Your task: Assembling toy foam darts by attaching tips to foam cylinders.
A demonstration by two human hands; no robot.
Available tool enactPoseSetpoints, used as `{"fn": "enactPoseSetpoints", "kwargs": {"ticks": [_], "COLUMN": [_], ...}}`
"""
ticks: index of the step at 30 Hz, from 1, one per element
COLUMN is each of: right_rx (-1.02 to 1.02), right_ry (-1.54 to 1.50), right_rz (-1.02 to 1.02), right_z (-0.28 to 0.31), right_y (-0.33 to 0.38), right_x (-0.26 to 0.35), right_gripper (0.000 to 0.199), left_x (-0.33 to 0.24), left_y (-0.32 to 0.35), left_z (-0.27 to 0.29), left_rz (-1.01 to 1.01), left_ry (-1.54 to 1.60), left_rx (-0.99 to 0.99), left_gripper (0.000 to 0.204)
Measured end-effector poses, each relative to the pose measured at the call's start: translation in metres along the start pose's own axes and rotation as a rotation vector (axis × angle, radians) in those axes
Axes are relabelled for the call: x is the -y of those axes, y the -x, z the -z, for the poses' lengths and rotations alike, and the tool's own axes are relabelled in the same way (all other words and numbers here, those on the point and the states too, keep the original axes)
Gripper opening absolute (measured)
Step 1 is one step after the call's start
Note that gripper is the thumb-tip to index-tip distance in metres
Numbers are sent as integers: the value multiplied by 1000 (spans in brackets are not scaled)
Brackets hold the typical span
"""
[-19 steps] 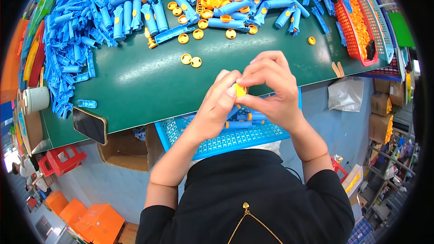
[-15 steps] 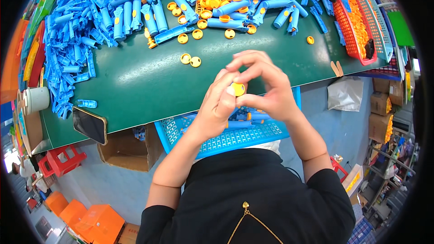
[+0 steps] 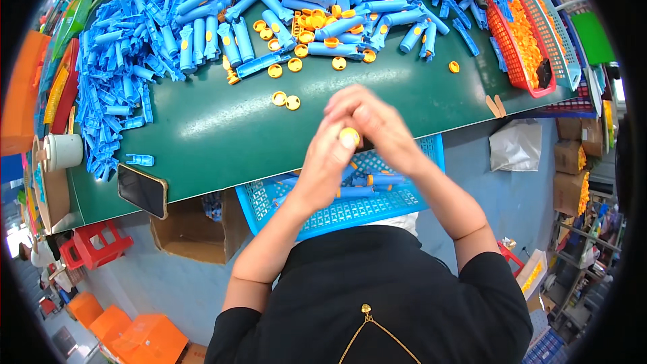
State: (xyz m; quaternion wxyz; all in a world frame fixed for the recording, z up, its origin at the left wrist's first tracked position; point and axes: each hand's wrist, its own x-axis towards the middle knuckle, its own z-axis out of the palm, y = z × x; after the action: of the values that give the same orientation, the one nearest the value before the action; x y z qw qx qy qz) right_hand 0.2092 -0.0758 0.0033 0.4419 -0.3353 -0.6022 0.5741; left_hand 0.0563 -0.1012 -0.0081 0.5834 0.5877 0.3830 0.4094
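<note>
both hands (image 3: 357, 138) shifted left, yellow cap (image 3: 349, 137) pinched between them.

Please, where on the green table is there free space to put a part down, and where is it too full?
The green table is bare in its near middle, between the phone at the left, the two loose yellow caps behind and the hands at the right. Another bare strip lies before the red basket. The far side is crowded with blue tubes.

A green table (image 3: 202, 128) carries heaped blue tubes (image 3: 168, 34), loose orange caps (image 3: 286, 100), a phone (image 3: 142, 191) and a red basket (image 3: 515, 54).
</note>
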Motion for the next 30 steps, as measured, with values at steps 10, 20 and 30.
{"fn": "enactPoseSetpoints", "kwargs": {"ticks": [10, 20, 30], "right_rx": [-178, -159, -158], "right_ry": [1334, 1128, 1039], "right_rz": [352, 206, 170], "right_z": [39, 35, 42], "right_y": [-42, -21, -21], "right_x": [-12, -7, -5], "right_gripper": [26, 29, 24], "left_x": [-20, -32, -43], "left_y": [11, -143, -149], "left_z": [8, 113, 124], "left_rz": [-81, -20, 106], "left_ry": [-195, -1289, -1076], "left_rx": [331, -290, -177], "left_gripper": [34, 43, 38]}}
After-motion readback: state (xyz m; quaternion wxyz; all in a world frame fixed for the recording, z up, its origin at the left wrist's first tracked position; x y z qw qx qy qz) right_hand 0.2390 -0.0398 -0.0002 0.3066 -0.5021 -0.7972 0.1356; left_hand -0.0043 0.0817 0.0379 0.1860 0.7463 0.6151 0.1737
